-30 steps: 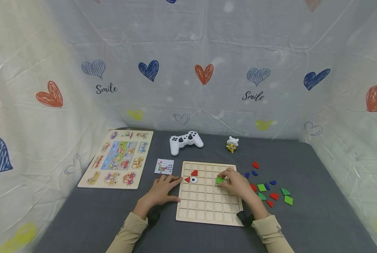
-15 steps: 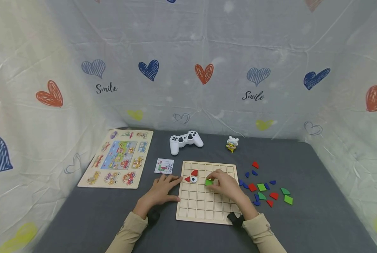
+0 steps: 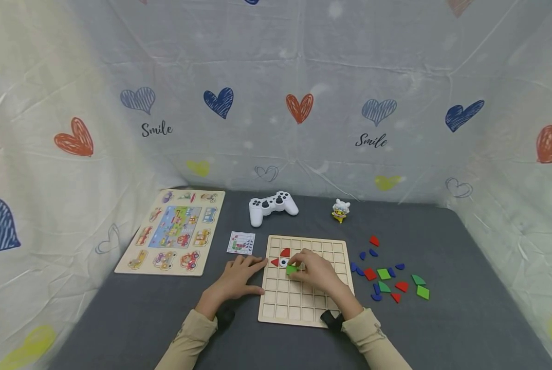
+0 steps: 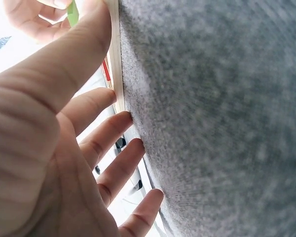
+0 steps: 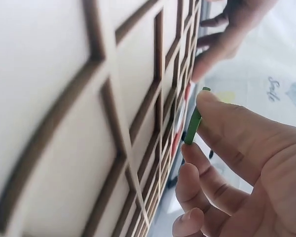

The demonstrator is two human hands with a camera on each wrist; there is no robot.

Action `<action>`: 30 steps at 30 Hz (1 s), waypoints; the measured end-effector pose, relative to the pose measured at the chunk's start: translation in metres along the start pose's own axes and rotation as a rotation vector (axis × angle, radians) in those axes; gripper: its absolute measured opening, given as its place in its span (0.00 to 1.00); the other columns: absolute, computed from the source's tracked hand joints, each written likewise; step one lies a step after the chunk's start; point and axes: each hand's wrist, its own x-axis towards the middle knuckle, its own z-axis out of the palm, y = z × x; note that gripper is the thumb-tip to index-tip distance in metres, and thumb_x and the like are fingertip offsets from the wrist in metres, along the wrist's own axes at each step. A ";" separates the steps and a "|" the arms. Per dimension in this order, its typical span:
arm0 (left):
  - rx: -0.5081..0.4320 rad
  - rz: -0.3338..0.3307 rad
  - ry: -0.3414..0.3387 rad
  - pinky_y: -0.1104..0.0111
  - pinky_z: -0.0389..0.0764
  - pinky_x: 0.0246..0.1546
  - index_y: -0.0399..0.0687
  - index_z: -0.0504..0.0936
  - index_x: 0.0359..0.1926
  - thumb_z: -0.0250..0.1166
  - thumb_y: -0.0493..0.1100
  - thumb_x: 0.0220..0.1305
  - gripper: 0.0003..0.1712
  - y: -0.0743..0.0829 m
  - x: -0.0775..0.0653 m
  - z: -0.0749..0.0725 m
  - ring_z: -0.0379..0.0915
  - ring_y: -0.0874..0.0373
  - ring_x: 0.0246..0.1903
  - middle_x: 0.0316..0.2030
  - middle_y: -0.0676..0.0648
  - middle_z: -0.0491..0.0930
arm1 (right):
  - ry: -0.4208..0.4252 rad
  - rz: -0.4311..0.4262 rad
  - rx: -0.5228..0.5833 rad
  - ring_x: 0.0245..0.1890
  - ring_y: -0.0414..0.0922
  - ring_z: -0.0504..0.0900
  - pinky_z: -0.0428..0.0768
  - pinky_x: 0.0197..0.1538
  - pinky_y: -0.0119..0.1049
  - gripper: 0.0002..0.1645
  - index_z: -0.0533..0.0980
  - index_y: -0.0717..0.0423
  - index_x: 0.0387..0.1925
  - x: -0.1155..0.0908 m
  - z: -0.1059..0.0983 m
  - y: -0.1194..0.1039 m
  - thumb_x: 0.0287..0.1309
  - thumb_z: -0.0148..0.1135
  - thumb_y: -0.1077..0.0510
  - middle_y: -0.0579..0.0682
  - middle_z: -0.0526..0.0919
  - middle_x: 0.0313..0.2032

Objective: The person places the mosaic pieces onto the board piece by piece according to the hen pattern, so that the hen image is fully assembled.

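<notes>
A wooden grid board (image 3: 280, 312) lies on the dark table. My right hand (image 3: 318, 273) pinches a green square tile (image 3: 292, 270) between thumb and fingertips, over the board's upper left cells. In the right wrist view the tile (image 5: 193, 127) is tilted on edge, apart from the grid. Left of it sit a white round tile with a dark dot (image 3: 283, 262), a red quarter-round tile (image 3: 285, 252) and a small red tile (image 3: 274, 262). My left hand (image 3: 235, 280) lies with fingers spread at the board's left edge, thumb and fingertip touching it.
Several red, blue and green tiles (image 3: 384, 274) lie loose right of the board. A pattern card (image 3: 241, 243) lies behind my left hand. Farther back are a picture puzzle board (image 3: 134, 241), a white game controller (image 3: 272, 206) and a small figurine (image 3: 340, 210).
My right hand has moved left across the board with the green tile, from the right-hand cells to beside the round tile. My left hand has stayed in place.
</notes>
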 end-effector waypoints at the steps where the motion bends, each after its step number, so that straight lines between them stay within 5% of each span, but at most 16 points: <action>1: 0.000 0.000 0.000 0.45 0.58 0.54 0.56 0.62 0.68 0.65 0.62 0.51 0.45 0.000 0.000 0.000 0.58 0.47 0.56 0.62 0.47 0.64 | -0.007 -0.003 -0.001 0.28 0.39 0.74 0.70 0.27 0.31 0.15 0.81 0.48 0.39 0.001 0.001 -0.001 0.47 0.71 0.52 0.45 0.77 0.33; 30: 0.005 0.003 0.008 0.44 0.58 0.53 0.55 0.63 0.68 0.66 0.62 0.50 0.45 0.000 0.000 0.001 0.58 0.47 0.55 0.61 0.47 0.65 | -0.079 0.005 -0.072 0.32 0.40 0.76 0.73 0.31 0.34 0.13 0.80 0.46 0.38 0.014 0.013 -0.010 0.48 0.70 0.53 0.46 0.76 0.35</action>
